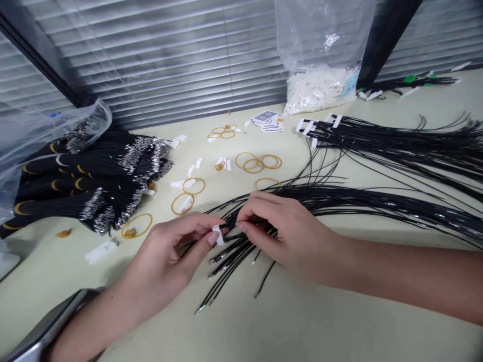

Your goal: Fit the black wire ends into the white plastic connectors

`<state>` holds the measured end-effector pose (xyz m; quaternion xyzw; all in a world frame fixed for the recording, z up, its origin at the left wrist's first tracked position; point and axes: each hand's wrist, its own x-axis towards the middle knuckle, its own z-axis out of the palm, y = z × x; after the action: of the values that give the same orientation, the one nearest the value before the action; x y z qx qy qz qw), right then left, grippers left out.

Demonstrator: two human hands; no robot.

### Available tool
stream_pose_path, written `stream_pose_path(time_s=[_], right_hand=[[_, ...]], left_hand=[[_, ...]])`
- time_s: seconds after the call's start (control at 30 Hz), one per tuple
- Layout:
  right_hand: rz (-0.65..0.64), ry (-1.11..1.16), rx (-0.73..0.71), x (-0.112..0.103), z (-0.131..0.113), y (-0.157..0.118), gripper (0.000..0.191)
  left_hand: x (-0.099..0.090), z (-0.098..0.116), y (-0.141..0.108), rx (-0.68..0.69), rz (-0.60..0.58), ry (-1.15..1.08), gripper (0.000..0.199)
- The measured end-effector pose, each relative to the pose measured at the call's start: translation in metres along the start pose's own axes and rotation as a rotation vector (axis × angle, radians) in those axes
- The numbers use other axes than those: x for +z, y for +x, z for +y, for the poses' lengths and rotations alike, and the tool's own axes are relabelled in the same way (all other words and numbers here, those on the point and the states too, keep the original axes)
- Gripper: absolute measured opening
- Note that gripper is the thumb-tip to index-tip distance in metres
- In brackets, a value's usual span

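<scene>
My left hand (177, 251) pinches a small white plastic connector housing (218, 235) between thumb and index finger. Just right of it, my right hand (281, 226) is closed in a pinch, its fingertips a short gap away from the connector. What they grip looks like a thin black wire, though the fingers mostly cover it. A loose bundle of black wires (339, 198) runs beneath both hands. Their metal-tipped ends (204, 305) fan out over the table toward me.
Bundled black wires with metal terminals (105, 171) lie at left beside a plastic bag. Rubber bands (251, 163) and loose white connectors (100, 251) are scattered about. Playing cards (266, 118) and a bag of white connectors (320, 90) are at the back. Wires with white connectors (377, 133) lie right.
</scene>
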<state>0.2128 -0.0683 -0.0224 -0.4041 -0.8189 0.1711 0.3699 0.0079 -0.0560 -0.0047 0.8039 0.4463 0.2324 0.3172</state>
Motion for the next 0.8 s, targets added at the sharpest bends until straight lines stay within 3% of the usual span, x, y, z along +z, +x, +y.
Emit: stream_pose_path(time_s=[0.13, 0.27, 0.4, 0.63, 0.8], right_hand=[[0.115, -0.159, -0.199, -0.003, -0.004, -0.002, 0.019], [-0.072, -0.268, -0.349, -0.004, -0.008, -0.008, 0.022], [-0.217, -0.318, -0.317, -0.002, -0.007, -0.01, 0.018], [-0.006, -0.199, -0.238, 0.002, -0.003, -0.007, 0.017], [0.061, -0.19, -0.198, 0.001, 0.004, -0.006, 0.009]], left_hand=[[-0.002, -0.002, 0.003, -0.017, 0.043, -0.047, 0.013], [-0.002, -0.006, 0.006, -0.01, 0.083, -0.074, 0.01], [-0.001, -0.008, 0.005, -0.018, 0.07, -0.091, 0.009], [-0.003, -0.001, 0.005, -0.112, -0.018, -0.207, 0.013], [-0.005, -0.001, 0.009, -0.166, 0.027, -0.277, 0.017]])
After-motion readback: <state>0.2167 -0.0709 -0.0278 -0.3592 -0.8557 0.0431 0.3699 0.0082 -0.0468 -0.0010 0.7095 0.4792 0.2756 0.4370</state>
